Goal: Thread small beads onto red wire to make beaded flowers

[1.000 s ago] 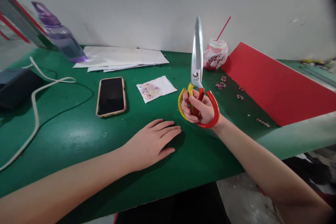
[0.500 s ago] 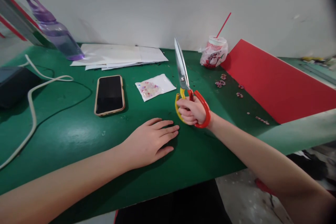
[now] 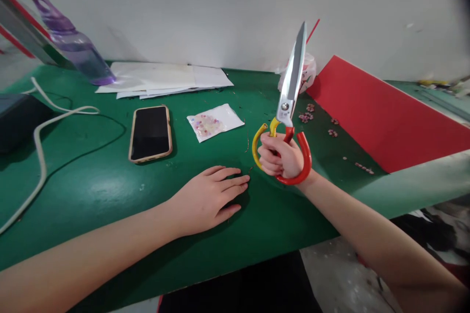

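Observation:
My right hand [image 3: 281,155] is wrapped round the handles of a pair of scissors [image 3: 292,83], one handle yellow and one red. The blades are closed together and point up, partly covering a wrapped drink cup [image 3: 309,73] behind them. My left hand [image 3: 211,200] lies flat, palm down, on the green table [image 3: 121,195], its fingers stretched toward the right. Beyond it sits a small packet of pale, coloured beads [image 3: 209,124]. A thin wire-like strand [image 3: 247,143] lies between the packet and my right hand.
A phone [image 3: 150,134] lies left of the packet. Behind it are white papers [image 3: 165,78] and a purple water bottle [image 3: 79,51]. A white cable [image 3: 42,146] curves along the left. Small beaded pieces [image 3: 306,117] lie near a red board [image 3: 378,112] on the right.
My right hand has moved slightly right with the scissors, whose blades have swung from leaning left to leaning right. The thin strand now shows. My left hand stays flat on the table.

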Tool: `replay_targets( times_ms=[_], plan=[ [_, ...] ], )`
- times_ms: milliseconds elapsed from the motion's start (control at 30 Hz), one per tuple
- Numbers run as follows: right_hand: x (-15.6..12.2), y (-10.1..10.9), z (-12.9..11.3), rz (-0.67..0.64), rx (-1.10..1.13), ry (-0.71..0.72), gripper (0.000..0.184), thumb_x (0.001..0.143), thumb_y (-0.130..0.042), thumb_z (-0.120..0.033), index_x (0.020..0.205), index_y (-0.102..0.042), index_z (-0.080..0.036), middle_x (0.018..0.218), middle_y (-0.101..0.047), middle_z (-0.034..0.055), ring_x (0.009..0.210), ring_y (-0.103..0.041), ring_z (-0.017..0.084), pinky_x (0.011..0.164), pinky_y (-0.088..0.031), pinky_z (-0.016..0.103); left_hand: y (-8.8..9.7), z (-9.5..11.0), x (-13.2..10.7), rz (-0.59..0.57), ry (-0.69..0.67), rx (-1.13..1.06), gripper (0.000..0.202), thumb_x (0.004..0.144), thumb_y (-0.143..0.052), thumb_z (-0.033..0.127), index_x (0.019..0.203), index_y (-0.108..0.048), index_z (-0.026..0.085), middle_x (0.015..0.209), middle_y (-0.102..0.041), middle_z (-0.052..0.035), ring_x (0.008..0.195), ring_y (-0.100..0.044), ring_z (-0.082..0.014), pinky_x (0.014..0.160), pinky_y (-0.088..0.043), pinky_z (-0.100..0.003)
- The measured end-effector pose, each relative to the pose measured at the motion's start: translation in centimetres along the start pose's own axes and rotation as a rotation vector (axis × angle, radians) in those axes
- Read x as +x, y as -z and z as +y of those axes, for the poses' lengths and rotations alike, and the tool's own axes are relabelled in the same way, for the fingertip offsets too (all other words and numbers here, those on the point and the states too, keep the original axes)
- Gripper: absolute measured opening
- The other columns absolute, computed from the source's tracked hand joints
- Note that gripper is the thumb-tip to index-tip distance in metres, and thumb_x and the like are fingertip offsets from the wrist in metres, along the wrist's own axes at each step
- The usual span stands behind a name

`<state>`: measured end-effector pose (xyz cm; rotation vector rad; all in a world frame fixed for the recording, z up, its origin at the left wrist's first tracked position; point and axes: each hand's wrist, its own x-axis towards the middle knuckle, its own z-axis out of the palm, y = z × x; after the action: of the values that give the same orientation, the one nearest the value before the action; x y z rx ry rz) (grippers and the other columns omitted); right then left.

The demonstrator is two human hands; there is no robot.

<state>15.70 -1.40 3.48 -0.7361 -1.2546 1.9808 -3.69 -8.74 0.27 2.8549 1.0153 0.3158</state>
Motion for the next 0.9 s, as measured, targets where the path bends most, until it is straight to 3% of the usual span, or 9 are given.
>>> replay_targets(
  times_ms=[100,300,500,733,900],
  plan=[
    [0.7,-0.2,0.9,-0.02,-0.04,-0.09,0.045,0.086,-0.049,-0.028,0.047,-0.028,-0.019,0.035,-0.024,-0.0093,0.026,-0.018,0.003,0.026,-0.014,0.016,-0.1,-0.1,-0.2,0.004,-0.007,-0.01,0.039,0.094,-0.039,0.035,0.129,-0.05,0.022,0.139,-0.046,0.0049,0.128,-0.04,-0.0211,0.104,-0.035,-0.04],
    [1.4,1.4,0.5,0.101,-0.074,-0.198,0.047,0.084,-0.043,-0.02,0.042,-0.024,-0.02,0.032,-0.023,-0.008,0.023,-0.018,0.003,0.024,-0.014,0.017,-0.3,-0.2,-0.4,0.029,0.013,-0.006,0.037,0.095,-0.038,0.031,0.13,-0.049,0.022,0.138,-0.047,0.0056,0.128,-0.04,-0.0193,0.105,-0.033,-0.039],
    [-0.4,3.7,-0.6,0.205,-0.137,-0.141,0.045,0.084,-0.045,-0.022,0.043,-0.026,-0.02,0.031,-0.024,-0.0082,0.023,-0.019,0.004,0.024,-0.015,0.017,-0.2,-0.2,-0.5,0.003,0.018,-0.011,0.036,0.096,-0.035,0.03,0.126,-0.052,0.023,0.139,-0.046,0.0072,0.128,-0.039,-0.0192,0.105,-0.031,-0.039],
    [-0.7,2.6,-0.2,0.207,-0.343,-0.151,0.041,0.078,-0.059,-0.027,0.05,-0.031,-0.02,0.036,-0.027,-0.0101,0.026,-0.022,0.002,0.026,-0.016,0.016,0.1,0.0,-0.5,0.026,0.015,0.018,0.037,0.096,-0.033,0.031,0.128,-0.05,0.022,0.138,-0.047,0.0062,0.127,-0.04,-0.0187,0.102,-0.032,-0.038],
    [-1.0,2.9,-0.8,0.223,-0.246,-0.109,0.047,0.082,-0.053,-0.032,0.045,-0.027,-0.02,0.033,-0.024,-0.0095,0.024,-0.019,0.002,0.025,-0.013,0.017,0.1,0.1,-0.7,0.021,0.015,0.015,0.039,0.096,-0.035,0.037,0.129,-0.049,0.023,0.139,-0.047,0.0046,0.129,-0.038,-0.0193,0.104,-0.03,-0.037]
  ],
)
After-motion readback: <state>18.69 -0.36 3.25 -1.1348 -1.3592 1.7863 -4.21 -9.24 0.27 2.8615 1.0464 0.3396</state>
